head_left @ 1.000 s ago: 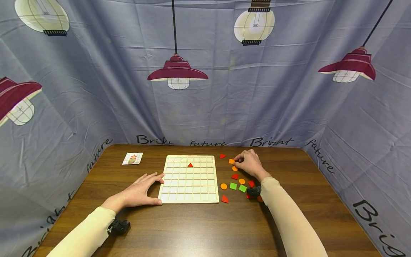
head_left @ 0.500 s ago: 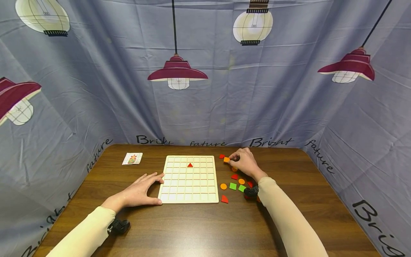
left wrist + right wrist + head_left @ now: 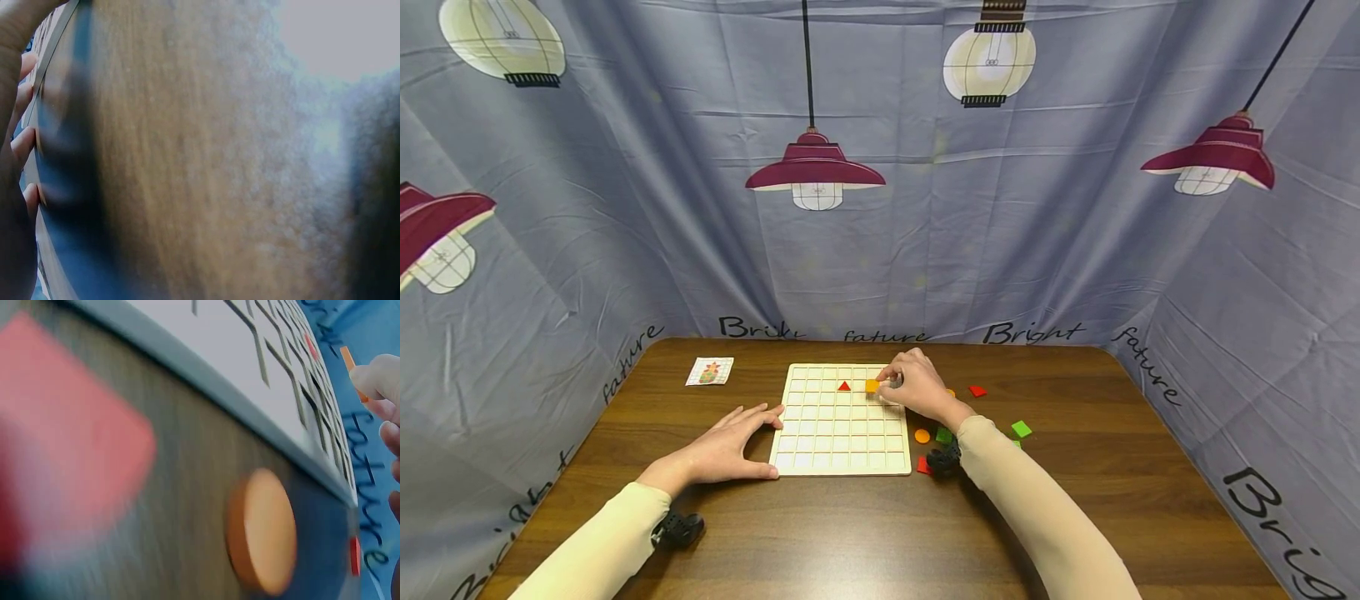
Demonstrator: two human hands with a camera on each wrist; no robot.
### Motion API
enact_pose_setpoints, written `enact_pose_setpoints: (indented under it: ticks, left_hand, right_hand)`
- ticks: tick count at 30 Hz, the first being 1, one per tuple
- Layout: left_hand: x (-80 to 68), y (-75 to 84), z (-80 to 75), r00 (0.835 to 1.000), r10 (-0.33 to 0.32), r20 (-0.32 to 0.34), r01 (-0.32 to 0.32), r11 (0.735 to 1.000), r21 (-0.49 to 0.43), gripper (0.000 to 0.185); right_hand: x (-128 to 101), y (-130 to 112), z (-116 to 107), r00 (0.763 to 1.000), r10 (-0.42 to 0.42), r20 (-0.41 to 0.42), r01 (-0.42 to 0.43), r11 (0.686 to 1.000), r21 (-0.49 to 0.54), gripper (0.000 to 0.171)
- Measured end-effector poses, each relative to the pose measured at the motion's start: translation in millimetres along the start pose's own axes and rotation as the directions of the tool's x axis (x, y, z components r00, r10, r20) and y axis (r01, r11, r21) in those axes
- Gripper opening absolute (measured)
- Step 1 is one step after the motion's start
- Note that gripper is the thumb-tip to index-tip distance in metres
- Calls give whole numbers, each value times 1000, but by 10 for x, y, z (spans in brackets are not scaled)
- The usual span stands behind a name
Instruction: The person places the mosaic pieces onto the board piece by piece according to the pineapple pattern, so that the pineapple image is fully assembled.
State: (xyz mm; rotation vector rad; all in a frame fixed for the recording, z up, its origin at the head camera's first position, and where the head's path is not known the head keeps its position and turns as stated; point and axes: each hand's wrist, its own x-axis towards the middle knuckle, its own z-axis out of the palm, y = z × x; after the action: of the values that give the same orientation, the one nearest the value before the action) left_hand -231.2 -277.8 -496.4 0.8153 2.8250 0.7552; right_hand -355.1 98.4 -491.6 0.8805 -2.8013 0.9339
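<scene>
A cream grid board (image 3: pixel 822 437) lies on the wooden table. My left hand (image 3: pixel 722 450) stretches along its left side, thumb by the near corner and fingertips on the edge. One red triangle tile (image 3: pixel 845 387) sits in a cell of the upper part of the grid. Over the board, to the right of that triangle, my right hand (image 3: pixel 919 387) pinches an orange square tile (image 3: pixel 872 387) between thumb and fingertips. The right wrist view shows the orange tile (image 3: pixel 354 374) held on edge, raised above the grid.
Right of the board lie loose tiles: an orange disc (image 3: pixel 922 436), a red piece (image 3: pixel 977 391) and a green square (image 3: pixel 1021 429). Others are partly under my right forearm. A small picture card (image 3: pixel 710 371) lies at the far left. Printed curtains (image 3: pixel 880 275) enclose the table.
My right hand has slid the orange square leftward past a red piece, lifted it and carried it over the board. My left hand has stayed in place.
</scene>
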Motion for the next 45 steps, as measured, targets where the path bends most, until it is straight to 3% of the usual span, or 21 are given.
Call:
enact_pose_setpoints:
  ticks: [6, 15, 37, 45]
  left_hand:
    - [-1, 13, -6, 1000, 6, -2, -6, 1000, 7, 71]
    - [9, 26, -7, 1000, 14, -13, -14, 1000, -1, 68]
    - [20, 3, 4, 1000, 10, -6, -10, 1000, 0, 71]
    - [24, -1, 9, 1000, 7, -11, -7, 1000, -4, 70]
  right_hand:
    - [53, -165, 169, 999, -21, 45, 22, 1000, -11, 12]
    - [124, -274, 328, 998, -56, 30, 57, 997, -55, 11]
    - [156, -323, 386, 998, -46, 42, 51, 992, -113, 15]
    - [135, -326, 382, 998, -30, 58, 35, 996, -81, 16]
